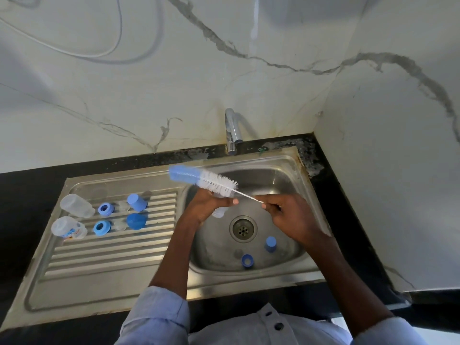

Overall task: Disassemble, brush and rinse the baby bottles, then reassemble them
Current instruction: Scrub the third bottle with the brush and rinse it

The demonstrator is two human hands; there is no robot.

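Note:
Over the sink basin (281,170), my left hand (209,207) grips a clear bottle body (219,212), mostly hidden by my fingers. My right hand (286,215) pinches the thin wire handle of a blue-and-white bottle brush (202,180), whose bristle head lies above the left hand, outside the bottle. On the drainboard (99,257) lie two clear bottle bodies (76,205) (68,227), two blue collar rings (105,209) (101,227), two clear nipples (123,207) (120,225) and two blue caps (137,202) (135,221). In the basin lie a blue cap (270,244) and a blue collar ring (247,260).
A chrome tap (232,131) stands behind the basin, with no water visible from it. The drain (243,229) is in the basin's middle. Black countertop (29,185) surrounds the steel sink, and marble-patterned walls rise behind and to the right.

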